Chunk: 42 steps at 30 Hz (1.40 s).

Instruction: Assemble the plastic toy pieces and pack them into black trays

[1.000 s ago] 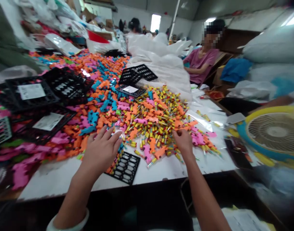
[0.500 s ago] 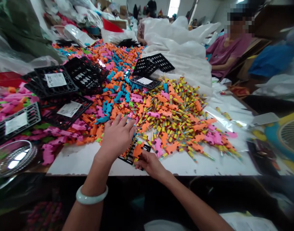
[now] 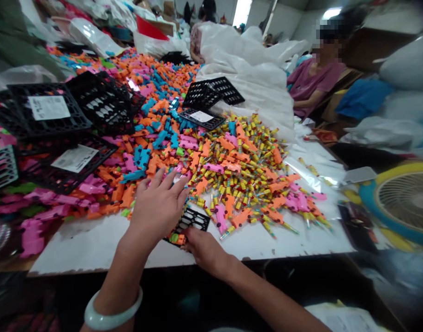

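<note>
My left hand point(image 3: 159, 203), a pale bangle point(image 3: 113, 317) on its wrist, hovers palm down at the near edge of the toy pile with fingers spread. Beneath and to the right of it lies a black lattice tray point(image 3: 197, 219), partly covered by both hands. Over the tray's near side my right hand point(image 3: 206, 249) is closed, thumb and fingers on an orange toy car point(image 3: 181, 239) with green beside it. Most of that car is hidden. Right of the tray are a pink toy car point(image 3: 220, 217) and a heap of yellow-capped clear tubes point(image 3: 247, 177).
Stacked black trays with white labels point(image 3: 48, 107) rest on the pile at left; another tray point(image 3: 201, 116) lies farther back. A large white plastic sack point(image 3: 246, 60) stands behind. A yellow-rimmed fan point(image 3: 405, 198) is at right, and a person in purple point(image 3: 315, 83) sits beyond.
My right hand has lowered the orange toy car from upright above the tray down to its near side. My left hand stays spread over the pile. The view has shifted slightly rightward.
</note>
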Tool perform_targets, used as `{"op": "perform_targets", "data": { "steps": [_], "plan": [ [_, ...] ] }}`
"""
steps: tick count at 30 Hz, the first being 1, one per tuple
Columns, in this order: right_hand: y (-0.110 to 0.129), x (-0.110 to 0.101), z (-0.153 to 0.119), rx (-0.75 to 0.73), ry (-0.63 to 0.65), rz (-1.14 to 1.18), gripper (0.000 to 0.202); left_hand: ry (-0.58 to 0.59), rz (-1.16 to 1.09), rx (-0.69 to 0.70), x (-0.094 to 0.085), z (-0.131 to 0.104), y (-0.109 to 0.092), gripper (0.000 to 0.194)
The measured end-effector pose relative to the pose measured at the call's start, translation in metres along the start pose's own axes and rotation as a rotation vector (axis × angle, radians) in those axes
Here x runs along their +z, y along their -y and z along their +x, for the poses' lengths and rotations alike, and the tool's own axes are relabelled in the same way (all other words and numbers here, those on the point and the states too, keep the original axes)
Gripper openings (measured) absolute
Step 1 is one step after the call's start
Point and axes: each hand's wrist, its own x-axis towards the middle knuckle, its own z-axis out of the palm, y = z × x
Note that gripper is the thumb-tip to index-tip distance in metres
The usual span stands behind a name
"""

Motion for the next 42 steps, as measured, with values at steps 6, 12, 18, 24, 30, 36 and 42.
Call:
{"op": "perform_targets", "data": {
  "steps": [6, 12, 18, 24, 30, 36, 42],
  "plan": [
    [-0.002, -0.035, -0.006, -0.043, -0.098, -0.033, 0.026, -0.004, 0.013, 0.019, 0.002, 0.003, 0.002, 0.049],
    [-0.030, -0.111, 0.012, -0.117, -0.181, -0.685, 0.017, -0.014, 0.007, 0.019, 0.003, 0.004, 0.003, 0.049],
    [-0.040, -0.120, 0.046, -0.221, 0.041, -1.015, 0.008, -0.011, 0.041, 0.022, 0.003, 0.002, 0.003, 0.048],
    [-0.037, -0.143, 0.026, -0.123, -0.122, -0.997, 0.019, 0.013, 0.041, -0.008, 0.001, 0.002, 0.002, 0.047],
    [-0.026, -0.116, 0.003, 0.185, -0.189, -0.220, 0.013, -0.006, 0.038, -0.004, 0.003, 0.002, 0.002, 0.046],
    [-0.014, -0.042, 0.010, 0.351, -0.010, 0.846, 0.038, 0.023, 0.054, -0.001, 0.000, 0.002, 0.001, 0.045],
    [-0.007, -0.019, 0.014, 0.373, -0.052, 0.698, 0.027, 0.019, 0.027, 0.003, 0.002, 0.002, 0.001, 0.046]
  ]
}}
